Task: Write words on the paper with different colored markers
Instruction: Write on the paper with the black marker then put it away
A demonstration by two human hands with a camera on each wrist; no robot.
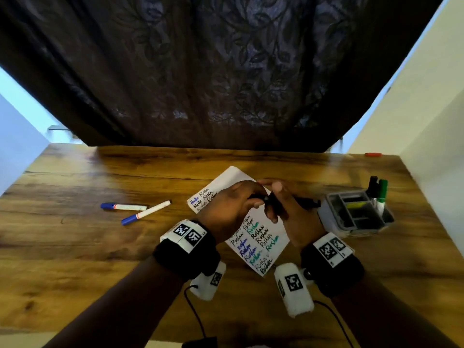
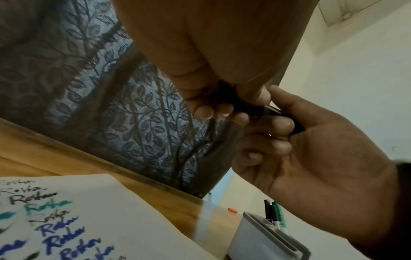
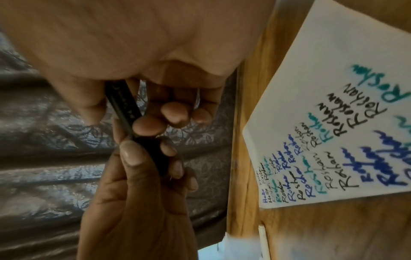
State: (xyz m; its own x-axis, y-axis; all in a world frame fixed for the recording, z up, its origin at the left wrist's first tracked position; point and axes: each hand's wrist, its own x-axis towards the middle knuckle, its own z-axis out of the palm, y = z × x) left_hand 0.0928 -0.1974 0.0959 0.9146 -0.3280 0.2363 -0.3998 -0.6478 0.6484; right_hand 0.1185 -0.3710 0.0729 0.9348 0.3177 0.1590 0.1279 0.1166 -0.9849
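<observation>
The black marker is held up off the paper, lying nearly level with its long axis running left to right across the person, and both hands meet on it above the middle of the sheet. The right hand has its fingers curled round the barrel, whose tail sticks out past the hand toward the gray organizer. The left hand pinches the other end, the black cap, between thumb and fingertips. So the two hands sit on opposite ends of one axis, knuckles almost touching, and any pull or push has to go straight along that line. Whether the cap is coming off or going on I cannot tell; the joint between cap and barrel is hidden behind the fingers. Both wrists are raised clear of the table, palms turned inward toward each other. The paper lies flat beneath, tilted on the wood, already lined with words in black, blue and green. Two blue-capped markers lie well apart to the left, nearer the left hand, and a green marker stands in the organizer beside the right hand.
</observation>
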